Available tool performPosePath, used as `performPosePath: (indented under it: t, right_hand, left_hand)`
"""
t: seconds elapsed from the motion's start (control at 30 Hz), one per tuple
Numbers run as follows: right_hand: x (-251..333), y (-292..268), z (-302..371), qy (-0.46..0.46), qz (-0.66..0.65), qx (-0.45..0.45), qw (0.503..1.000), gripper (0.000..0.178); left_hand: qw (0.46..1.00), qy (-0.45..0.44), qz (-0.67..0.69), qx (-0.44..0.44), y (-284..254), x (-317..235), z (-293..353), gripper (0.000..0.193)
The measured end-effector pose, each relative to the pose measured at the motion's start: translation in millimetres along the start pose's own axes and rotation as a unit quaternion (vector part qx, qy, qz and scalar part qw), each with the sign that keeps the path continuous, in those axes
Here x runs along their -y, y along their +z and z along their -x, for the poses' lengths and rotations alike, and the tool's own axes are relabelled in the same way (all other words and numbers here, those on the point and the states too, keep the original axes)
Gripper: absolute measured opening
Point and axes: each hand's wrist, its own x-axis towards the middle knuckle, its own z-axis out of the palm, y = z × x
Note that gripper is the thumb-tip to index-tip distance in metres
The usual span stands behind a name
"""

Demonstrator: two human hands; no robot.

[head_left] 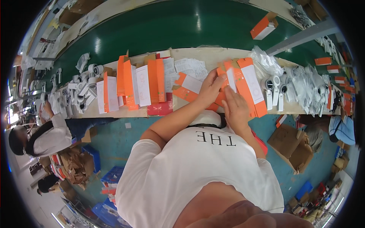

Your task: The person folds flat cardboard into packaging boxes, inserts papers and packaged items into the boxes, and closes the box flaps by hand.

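Between my two hands is an orange and white cardboard box, slightly blurred at its upper end. My left hand grips its left side, fingers bent around the edge. My right hand closes on its lower part, partly hiding it. Just right of it, more orange and white boxes lie close together, reaching the table's front edge. A flattened orange and white box lies under and beside my left wrist. Printed paper sheets are spread behind it.
Orange and white boxes stand upright on the left, beside a red box. White handheld devices are heaped farther left; others, some in clear plastic, lie right. Behind runs a green belt. An open carton sits on the floor.
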Motion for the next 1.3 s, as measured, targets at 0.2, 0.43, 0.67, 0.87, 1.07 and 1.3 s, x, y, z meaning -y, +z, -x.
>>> performPosePath:
  t: [0.2, 0.43, 0.67, 0.87, 1.07, 1.3]
  right_hand:
    - [-11.0, -10.4, -54.9, 0.203, -0.459, -0.058, 0.863, 0.048]
    - [18.6, 13.4, -56.7, 0.019, -0.367, -0.04, 0.929, 0.026]
    - [30.7, 23.4, -73.2, -0.02, -0.311, 0.06, 0.948, 0.048]
    - [41.3, 26.2, -81.3, 0.166, -0.495, -0.034, 0.852, 0.05]
    - [37.0, 37.6, -69.6, 0.132, -0.456, 0.008, 0.88, 0.053]
    - [43.7, 34.0, -57.6, 0.074, -0.46, 0.026, 0.885, 0.057]
  left_hand:
    - [0.999, 0.044, 0.003, 0.032, -34.6, -39.7, 14.7, 0.022]
    - [0.983, 0.125, -0.015, -0.135, -32.7, -37.2, 26.9, 0.016]
    - [0.995, 0.048, 0.034, -0.084, -37.6, -42.0, 49.2, 0.05]
    - [0.974, 0.095, 0.202, 0.038, -26.5, -52.1, 56.9, 0.049]
    - [0.951, 0.241, -0.006, -0.193, -22.3, -28.2, 29.8, 0.032]
    - [0.994, 0.096, -0.027, -0.05, -42.8, -75.0, 56.5, 0.032]
